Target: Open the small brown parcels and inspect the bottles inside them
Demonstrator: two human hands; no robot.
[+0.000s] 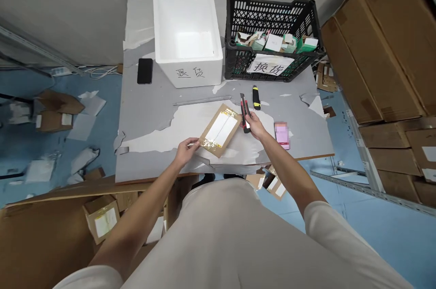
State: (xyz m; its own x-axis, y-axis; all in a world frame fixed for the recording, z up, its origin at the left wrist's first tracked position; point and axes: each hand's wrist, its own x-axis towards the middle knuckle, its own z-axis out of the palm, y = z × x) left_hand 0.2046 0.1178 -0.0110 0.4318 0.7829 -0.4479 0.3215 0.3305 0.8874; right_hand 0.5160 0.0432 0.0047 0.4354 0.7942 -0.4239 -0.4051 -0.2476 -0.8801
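A flat brown cardboard parcel (220, 130) with a white label and shiny tape is tilted between my hands over the table's front part. My left hand (186, 150) pinches its lower left corner. In my right hand (253, 124) is a red and black box cutter (245, 114), its tip pointing away from me, close beside the parcel's right corner. Behind it a yellow and black cutter (256, 98) lies on the table. A pink phone-like item (282, 135) rests to the right of my right hand.
On the grey table (143, 112) stand a white foam box (199, 73) and a black crate (272, 10) holding several small boxes. A black phone (145, 71) lies at the left. Below the left front edge is a large carton (41, 234); stacked cartons (384, 48) rise at the right.
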